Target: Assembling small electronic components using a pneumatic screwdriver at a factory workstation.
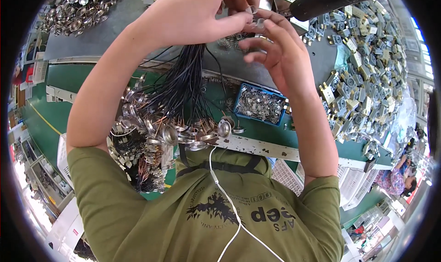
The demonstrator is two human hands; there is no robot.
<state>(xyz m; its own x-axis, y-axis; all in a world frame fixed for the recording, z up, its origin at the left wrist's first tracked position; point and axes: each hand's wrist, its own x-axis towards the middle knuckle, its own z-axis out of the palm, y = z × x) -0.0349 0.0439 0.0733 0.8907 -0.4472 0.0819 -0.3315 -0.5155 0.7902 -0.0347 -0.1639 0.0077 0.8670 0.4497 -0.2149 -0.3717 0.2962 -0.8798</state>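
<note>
Springs [260, 24] sit at the nearly meeting fingertips, over the counter [324, 62]. The left hand [225, 18] pinches one between thumb and forefinger; the right hand [289, 50] grips another at its fingertips, its lower fingers loosely curled. More springs lie beneath. Nearer the body, a blue tray [237, 99] of metal bits [261, 105] stands right of black wires [183, 78] with metal cups [170, 134]. Grey fittings [367, 78] heap at far right.

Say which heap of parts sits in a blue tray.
The silvery pieces beside the right forearm, inside blue walls; the grey parts at right lie loose.
</note>
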